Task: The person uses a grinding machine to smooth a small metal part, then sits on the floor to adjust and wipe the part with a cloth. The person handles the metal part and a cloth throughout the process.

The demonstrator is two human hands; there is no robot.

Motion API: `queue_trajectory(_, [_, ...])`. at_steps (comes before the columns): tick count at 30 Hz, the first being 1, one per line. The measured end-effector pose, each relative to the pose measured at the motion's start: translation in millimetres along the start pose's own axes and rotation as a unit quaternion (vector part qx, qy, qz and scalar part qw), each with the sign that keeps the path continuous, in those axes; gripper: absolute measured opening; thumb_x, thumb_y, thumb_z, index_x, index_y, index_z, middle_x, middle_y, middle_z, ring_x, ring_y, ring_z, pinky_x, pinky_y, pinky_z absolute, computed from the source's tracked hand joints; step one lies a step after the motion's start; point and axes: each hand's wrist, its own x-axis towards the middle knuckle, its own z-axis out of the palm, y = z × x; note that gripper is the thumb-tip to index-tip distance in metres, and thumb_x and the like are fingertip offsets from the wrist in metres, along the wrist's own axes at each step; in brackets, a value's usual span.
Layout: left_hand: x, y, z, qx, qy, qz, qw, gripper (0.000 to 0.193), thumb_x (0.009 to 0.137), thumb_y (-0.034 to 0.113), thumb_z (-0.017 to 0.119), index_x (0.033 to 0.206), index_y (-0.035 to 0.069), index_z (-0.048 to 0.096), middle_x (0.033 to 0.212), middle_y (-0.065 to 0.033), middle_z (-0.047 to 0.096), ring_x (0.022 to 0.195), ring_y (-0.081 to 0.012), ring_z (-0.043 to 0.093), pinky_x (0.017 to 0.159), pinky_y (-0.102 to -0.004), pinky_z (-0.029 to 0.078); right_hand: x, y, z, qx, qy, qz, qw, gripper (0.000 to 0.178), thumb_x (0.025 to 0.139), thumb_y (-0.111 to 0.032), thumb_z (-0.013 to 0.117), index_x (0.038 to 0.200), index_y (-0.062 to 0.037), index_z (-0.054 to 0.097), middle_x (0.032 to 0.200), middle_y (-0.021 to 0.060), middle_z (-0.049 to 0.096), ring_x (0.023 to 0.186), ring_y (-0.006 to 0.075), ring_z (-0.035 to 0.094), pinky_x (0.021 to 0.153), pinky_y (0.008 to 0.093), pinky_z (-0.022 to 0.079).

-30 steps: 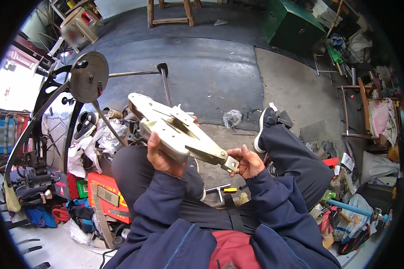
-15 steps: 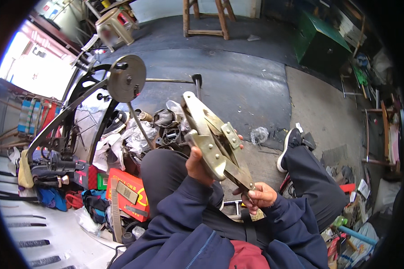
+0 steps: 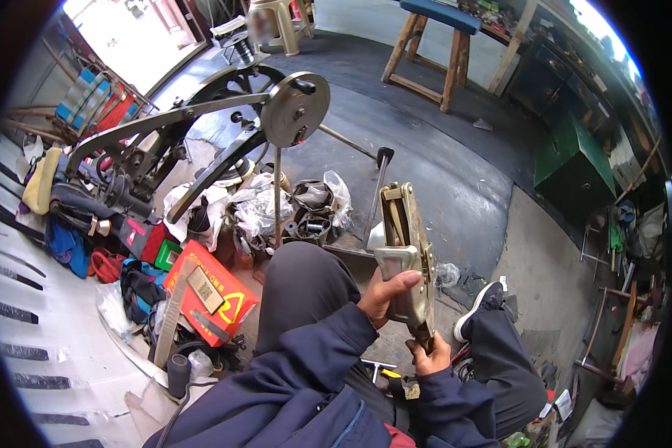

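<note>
A brass-coloured riveted metal hinge bracket point(image 3: 398, 263), made of several folded plates and arms, stands nearly upright in front of me, its narrow side turned towards me. My left hand point(image 3: 383, 297) wraps round its lower middle, the thumb pressed along the near face. Its other fingers are hidden behind the metal. Lower down, my right hand point(image 3: 431, 357) grips the bracket's narrow bottom end between thumb and fingers. The bracket is above the floor, between my knees.
To the left stands a black hand-cranked machine with a round metal wheel point(image 3: 295, 110). Bags and loose parts lie below it. A red-and-yellow box point(image 3: 231, 300) lies beside my left knee. Farther off are a blue-topped wooden stool point(image 3: 442, 16) and a green chest point(image 3: 573, 160).
The bracket has swung from leaning left, broad face showing, to nearly upright and edge-on. Both hands have stayed on it. My view has shifted, so the surroundings sit farther right.
</note>
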Motion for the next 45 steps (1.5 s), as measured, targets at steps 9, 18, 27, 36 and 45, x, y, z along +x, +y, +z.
queue_trajectory(9, [1.4, 0.0, -16.0, -0.102, -0.055, -0.057, 0.992, 0.068, 0.087, 0.046, 0.069, 0.136, 0.004, 0.051, 0.118, -0.0111, 0.065, 0.105, -0.0222, 0.066, 0.092, -0.0384, 0.054, 3.6, -12.4, -29.2, 0.399, -0.313, 0.149, 0.849, 0.038, 0.086, -0.017, 0.067, 0.114, 0.0071, 0.056, 0.070, 0.0132, 0.058, 0.053, 0.0180, 0.054, 0.050, 0.0313, 0.047])
queue_trajectory(18, [-1.3, 2.1, -9.9, -0.032, -0.077, -0.058, 0.995, 0.058, 0.085, 0.036, 0.071, 0.131, 0.004, 0.054, 0.114, -0.0072, 0.064, 0.102, -0.0181, 0.063, 0.091, -0.0344, 0.051, -3.5, -2.5, -15.2, 0.218, -0.203, 0.196, 0.934, 0.023, 0.083, -0.015, 0.075, 0.092, 0.0007, 0.061, 0.065, 0.0075, 0.058, 0.057, 0.0173, 0.056, 0.053, 0.0320, 0.047])
queue_trajectory(27, [3.1, -2.9, -4.6, -0.028, 0.006, -0.015, 0.999, 0.054, 0.084, 0.036, 0.075, 0.125, 0.005, 0.055, 0.103, -0.0053, 0.063, 0.092, -0.0170, 0.064, 0.084, -0.0352, 0.054, 7.3, 4.2, -21.6, 0.216, -0.183, 0.135, 0.950, 0.028, 0.085, -0.018, 0.077, 0.098, 0.0001, 0.061, 0.075, 0.0091, 0.065, 0.061, 0.0217, 0.064, 0.057, 0.0316, 0.052])
queue_trajectory(36, [5.9, 1.9, -10.4, -0.071, -0.066, -0.045, 0.994, 0.066, 0.085, 0.045, 0.070, 0.133, 0.004, 0.051, 0.111, -0.0097, 0.065, 0.098, -0.0208, 0.066, 0.087, -0.0372, 0.056, -2.1, -7.2, -24.3, 0.414, -0.311, 0.220, 0.827, 0.029, 0.088, -0.015, 0.070, 0.104, 0.0034, 0.054, 0.065, 0.0063, 0.045, 0.051, 0.0132, 0.043, 0.046, 0.0322, 0.041])
queue_trajectory(45, [5.1, -2.2, -0.3, 0.055, -0.019, 0.017, 0.998, 0.052, 0.086, 0.036, 0.072, 0.124, 0.006, 0.054, 0.100, -0.0055, 0.062, 0.090, -0.0163, 0.065, 0.078, -0.0346, 0.056, -3.5, 6.4, 4.5, -0.057, 0.041, 0.012, 0.997, 0.020, 0.079, -0.009, 0.080, 0.089, 0.0021, 0.066, 0.074, 0.0046, 0.067, 0.066, 0.0113, 0.063, 0.061, 0.0281, 0.049])
